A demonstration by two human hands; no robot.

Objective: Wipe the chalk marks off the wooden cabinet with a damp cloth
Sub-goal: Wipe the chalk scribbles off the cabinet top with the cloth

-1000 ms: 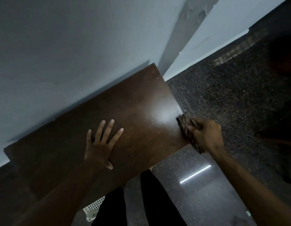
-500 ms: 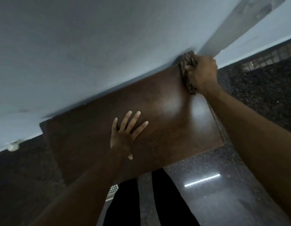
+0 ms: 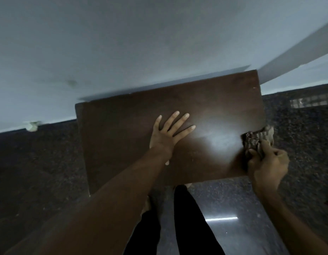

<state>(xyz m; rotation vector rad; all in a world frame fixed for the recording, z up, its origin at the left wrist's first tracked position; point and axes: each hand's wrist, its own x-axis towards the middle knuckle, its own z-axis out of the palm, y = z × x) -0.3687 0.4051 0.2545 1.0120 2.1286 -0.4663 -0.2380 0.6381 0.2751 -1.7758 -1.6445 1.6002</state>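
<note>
The dark brown wooden cabinet top (image 3: pixel 122 129) fills the middle of the head view, its back edge against the wall. My left hand (image 3: pixel 167 134) lies flat on it near the centre, fingers spread. My right hand (image 3: pixel 268 164) grips a bunched striped cloth (image 3: pixel 257 139) at the top's right edge, close to the front right corner. A glossy sheen shows on the wood between the two hands. No chalk marks can be made out in this dim light.
A pale grey wall (image 3: pixel 141 43) rises behind the cabinet. Dark speckled floor (image 3: pixel 30 162) surrounds it on both sides. My legs in black trousers (image 3: pixel 185 218) stand just before the front edge. A small pale scrap (image 3: pixel 32 125) lies at the wall's foot, left.
My right hand has swept the cloth from the back right corner by the wall down along the right edge toward the front. The left hand has stayed flat on the top.
</note>
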